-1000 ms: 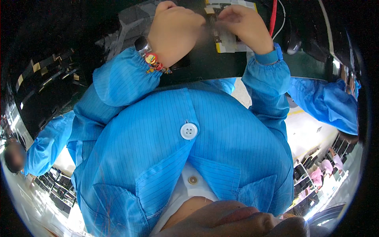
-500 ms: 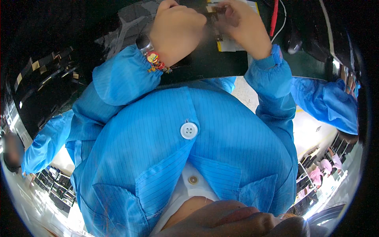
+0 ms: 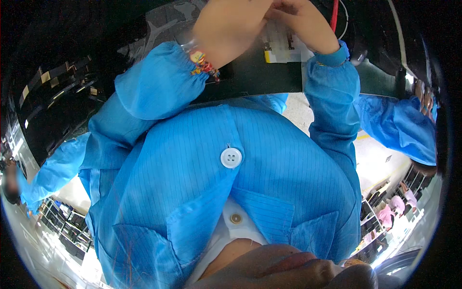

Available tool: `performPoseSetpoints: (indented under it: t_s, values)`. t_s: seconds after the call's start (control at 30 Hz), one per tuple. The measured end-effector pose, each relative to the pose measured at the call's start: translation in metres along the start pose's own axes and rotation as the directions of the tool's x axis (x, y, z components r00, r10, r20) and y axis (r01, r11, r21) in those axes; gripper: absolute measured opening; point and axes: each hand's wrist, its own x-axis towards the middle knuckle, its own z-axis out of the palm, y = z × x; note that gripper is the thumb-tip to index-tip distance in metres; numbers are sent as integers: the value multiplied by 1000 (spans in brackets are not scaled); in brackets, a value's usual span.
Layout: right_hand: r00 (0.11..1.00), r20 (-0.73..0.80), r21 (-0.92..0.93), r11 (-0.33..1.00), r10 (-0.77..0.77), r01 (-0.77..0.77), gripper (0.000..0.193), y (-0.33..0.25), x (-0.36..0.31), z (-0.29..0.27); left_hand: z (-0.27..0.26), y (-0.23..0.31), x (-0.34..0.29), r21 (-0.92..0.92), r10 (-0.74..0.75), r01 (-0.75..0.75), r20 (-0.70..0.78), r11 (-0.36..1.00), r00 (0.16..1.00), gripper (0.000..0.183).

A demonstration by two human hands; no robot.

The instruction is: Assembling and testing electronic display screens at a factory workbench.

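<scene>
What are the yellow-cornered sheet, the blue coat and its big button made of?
Sheet: paper or plastic, I can't tell; it looks flat and pale.
Coat: probably woven cloth, slightly shiny; it folds softly and has fine dark stripes.
Button: likely hard plastic, smooth and white, with a raised rim and four holes.

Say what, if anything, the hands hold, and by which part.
Cannot be told: the bare left hand and bare right hand meet near the picture's top edge, hiding any hold.

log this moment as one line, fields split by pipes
left hand: close to right hand, grip unclear | right hand: partly hides yellow-edged sheet, grip unclear | thin red item: right of right hand
</scene>
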Motion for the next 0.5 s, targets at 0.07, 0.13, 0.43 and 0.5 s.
performPoseSetpoints:
  t_s: [0.07, 0.13, 0.43, 0.5]
  values:
    - [999, 20, 185, 982, 44, -47, 13, 10, 2, 4, 1, 1, 1, 56, -27, 22, 81, 998, 996, 16]
    - [996, 37, 267, 959, 85, -92, 14, 16, 3, 6, 2, 2, 4, 105, -49, 32, 168, 994, 985, 15]
    - [981, -8, 359, 916, 195, -180, 17, 9, 3, -1, -8, -3, 2, 325, -56, -40, 282, 945, 958, 15]
    - [978, 21, 371, 907, 206, -199, 17, 7, 4, -1, -14, 1, 2, 363, -82, -43, 323, 931, 943, 14]
